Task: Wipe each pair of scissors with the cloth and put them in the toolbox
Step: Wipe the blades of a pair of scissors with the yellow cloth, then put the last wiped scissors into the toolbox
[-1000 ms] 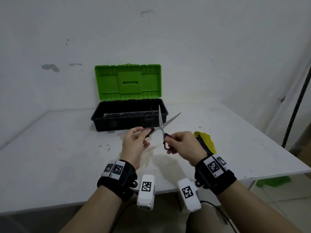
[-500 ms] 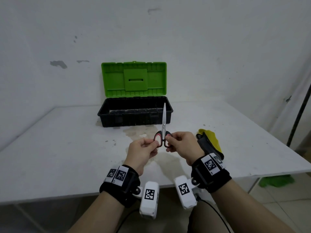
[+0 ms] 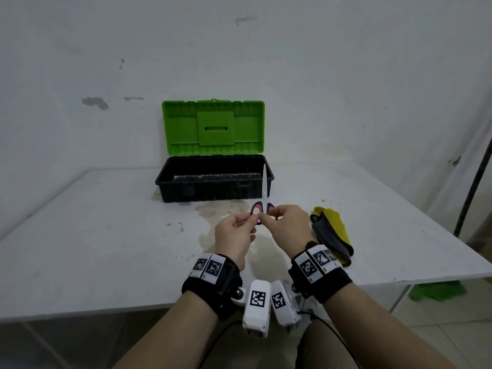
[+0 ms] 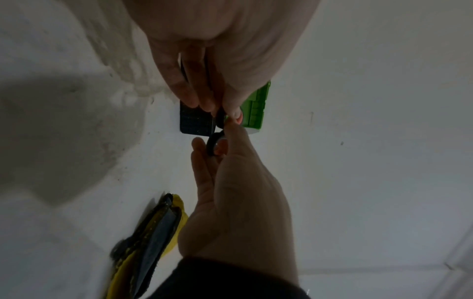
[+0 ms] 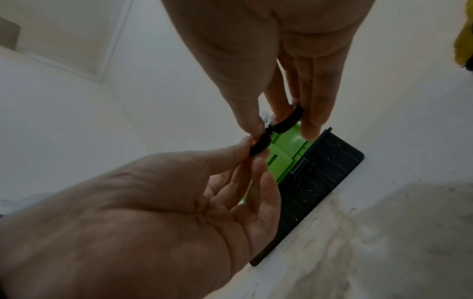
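Item: scissors [image 3: 263,201], one pair, red-and-black loop handles, blades shut into a single bright strip. Location: held in the air above the desk [image 3: 106,235], in front of the toolbox [image 3: 213,179], which sits at 12 o'clock from my hands with its green lid [image 3: 213,126] propped upright and the black tray open. Hold: left hand [image 3: 234,235] pinches the left loop between thumb and fingertips; right hand [image 3: 286,225] pinches the right loop the same way; both clamped on the handles, no fingers visibly threaded through. Orientation: long axis close to vertical in the head view, tip toward 12 o'clock and up, handles at 6 o'clock, nearest me. Cloth [image 3: 332,235]: yellow and grey, folded, lying on the desk at 3 o'clock from the right hand, touched by neither. Whether this pair is already wiped I cannot tell. Handling note, my judgement: I keep the blades closed, pass the pair to a single hand by the loops, and lower it flat with the axis along the tray's length so the tip clears the front wall. If wiping remains, I free the right hand for the cloth and stroke from pivot to tip.
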The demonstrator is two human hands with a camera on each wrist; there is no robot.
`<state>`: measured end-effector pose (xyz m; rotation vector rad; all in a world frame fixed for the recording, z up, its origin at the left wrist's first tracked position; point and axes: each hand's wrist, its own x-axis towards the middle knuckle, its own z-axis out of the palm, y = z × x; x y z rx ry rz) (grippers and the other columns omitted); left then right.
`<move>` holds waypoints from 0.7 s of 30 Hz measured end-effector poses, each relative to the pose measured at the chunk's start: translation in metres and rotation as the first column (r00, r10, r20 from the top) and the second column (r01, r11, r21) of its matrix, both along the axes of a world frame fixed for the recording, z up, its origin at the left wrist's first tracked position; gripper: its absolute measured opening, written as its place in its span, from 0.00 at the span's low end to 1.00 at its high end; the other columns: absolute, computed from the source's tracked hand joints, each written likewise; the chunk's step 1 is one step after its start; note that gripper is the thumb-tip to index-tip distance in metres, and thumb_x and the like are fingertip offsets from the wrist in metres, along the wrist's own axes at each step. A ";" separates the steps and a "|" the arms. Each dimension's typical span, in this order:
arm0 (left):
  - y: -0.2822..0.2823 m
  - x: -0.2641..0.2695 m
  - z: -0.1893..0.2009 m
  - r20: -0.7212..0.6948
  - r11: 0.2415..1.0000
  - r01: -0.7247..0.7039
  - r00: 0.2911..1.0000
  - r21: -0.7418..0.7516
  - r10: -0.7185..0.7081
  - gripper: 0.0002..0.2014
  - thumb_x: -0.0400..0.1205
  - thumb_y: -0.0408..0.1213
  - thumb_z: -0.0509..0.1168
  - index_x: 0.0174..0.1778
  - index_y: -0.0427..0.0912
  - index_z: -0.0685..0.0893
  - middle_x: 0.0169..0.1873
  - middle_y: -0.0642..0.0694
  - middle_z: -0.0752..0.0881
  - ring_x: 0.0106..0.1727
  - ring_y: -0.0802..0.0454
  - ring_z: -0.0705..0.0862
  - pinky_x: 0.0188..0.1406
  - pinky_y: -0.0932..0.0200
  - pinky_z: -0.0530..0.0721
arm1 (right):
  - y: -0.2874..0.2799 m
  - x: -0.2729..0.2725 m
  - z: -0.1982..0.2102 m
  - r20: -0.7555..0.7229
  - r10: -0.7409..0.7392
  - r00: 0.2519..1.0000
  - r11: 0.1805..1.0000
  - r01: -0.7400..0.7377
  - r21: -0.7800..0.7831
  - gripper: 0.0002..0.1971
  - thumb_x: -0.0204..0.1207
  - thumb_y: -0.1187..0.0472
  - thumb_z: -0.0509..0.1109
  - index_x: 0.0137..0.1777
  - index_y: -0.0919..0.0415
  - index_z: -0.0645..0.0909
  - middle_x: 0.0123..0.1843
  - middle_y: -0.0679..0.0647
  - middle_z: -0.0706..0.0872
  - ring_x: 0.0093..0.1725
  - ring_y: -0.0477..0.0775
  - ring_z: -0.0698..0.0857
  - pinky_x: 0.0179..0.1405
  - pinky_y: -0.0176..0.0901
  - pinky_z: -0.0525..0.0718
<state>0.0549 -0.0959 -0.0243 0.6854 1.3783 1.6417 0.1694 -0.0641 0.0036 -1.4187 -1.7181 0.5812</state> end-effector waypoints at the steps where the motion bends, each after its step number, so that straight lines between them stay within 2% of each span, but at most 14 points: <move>1: 0.000 0.000 0.001 -0.017 1.000 0.003 1.000 -0.004 -0.003 0.05 0.81 0.36 0.75 0.51 0.41 0.88 0.46 0.44 0.92 0.43 0.52 0.89 0.43 0.60 0.86 | 0.001 0.000 0.001 -0.003 -0.002 1.000 1.000 0.002 -0.008 0.20 0.70 0.44 0.75 0.51 0.61 0.89 0.47 0.51 0.90 0.47 0.48 0.86 0.43 0.35 0.78; 4: 0.001 -0.004 0.006 -0.093 1.000 0.028 0.995 -0.002 -0.028 0.05 0.81 0.36 0.74 0.51 0.43 0.88 0.46 0.45 0.92 0.44 0.52 0.89 0.45 0.58 0.86 | 0.006 -0.002 0.008 0.009 0.008 1.000 0.999 -0.008 -0.034 0.16 0.69 0.47 0.76 0.39 0.63 0.88 0.35 0.56 0.89 0.33 0.49 0.84 0.28 0.37 0.78; 7: 0.004 -0.014 0.012 -0.180 0.996 0.091 0.980 0.003 -0.088 0.07 0.82 0.39 0.74 0.53 0.44 0.88 0.48 0.47 0.92 0.48 0.51 0.88 0.48 0.58 0.86 | 0.014 -0.008 0.017 0.040 0.016 0.999 0.999 -0.015 -0.028 0.17 0.69 0.48 0.76 0.28 0.61 0.86 0.27 0.60 0.86 0.23 0.51 0.78 0.23 0.41 0.77; 10: 0.016 -0.038 0.022 -0.298 0.994 0.109 0.949 0.009 -0.101 0.08 0.83 0.44 0.72 0.54 0.46 0.88 0.50 0.48 0.90 0.50 0.52 0.88 0.51 0.56 0.87 | 0.029 -0.018 0.024 0.040 0.018 0.999 0.999 -0.017 -0.033 0.21 0.69 0.46 0.75 0.28 0.65 0.85 0.26 0.62 0.85 0.23 0.53 0.77 0.25 0.45 0.79; 13: 0.039 -0.081 0.032 -0.418 0.999 0.046 0.908 0.022 -0.033 0.07 0.84 0.44 0.71 0.51 0.45 0.88 0.47 0.49 0.89 0.49 0.49 0.87 0.53 0.51 0.86 | 0.049 -0.031 0.032 0.072 0.042 0.997 0.999 -0.039 -0.034 0.23 0.71 0.45 0.74 0.28 0.66 0.84 0.23 0.60 0.82 0.23 0.53 0.76 0.26 0.45 0.77; 16: 0.065 -0.135 0.040 -0.523 0.999 -0.033 0.852 -0.007 0.025 0.04 0.84 0.43 0.70 0.47 0.47 0.88 0.46 0.47 0.90 0.51 0.43 0.88 0.56 0.45 0.87 | 0.072 -0.052 0.042 0.121 0.060 0.991 0.998 -0.058 -0.021 0.24 0.73 0.44 0.72 0.27 0.66 0.85 0.21 0.58 0.81 0.24 0.54 0.78 0.28 0.40 0.75; 19: 0.091 -0.190 0.042 -0.615 0.990 -0.139 0.783 -0.033 0.090 0.05 0.83 0.42 0.68 0.48 0.47 0.89 0.48 0.43 0.91 0.55 0.38 0.88 0.61 0.43 0.86 | 0.100 -0.080 0.049 0.154 0.079 0.985 0.997 -0.078 -0.014 0.23 0.73 0.44 0.73 0.30 0.65 0.87 0.25 0.55 0.86 0.28 0.51 0.83 0.30 0.38 0.77; 21: 0.107 -0.221 0.040 -0.661 0.977 -0.206 0.740 -0.054 0.119 0.08 0.83 0.41 0.68 0.52 0.44 0.90 0.53 0.41 0.91 0.58 0.39 0.87 0.65 0.46 0.84 | 0.119 -0.101 0.052 0.140 0.099 0.985 0.995 -0.095 -0.036 0.21 0.72 0.43 0.74 0.34 0.63 0.88 0.26 0.52 0.85 0.27 0.45 0.83 0.21 0.27 0.73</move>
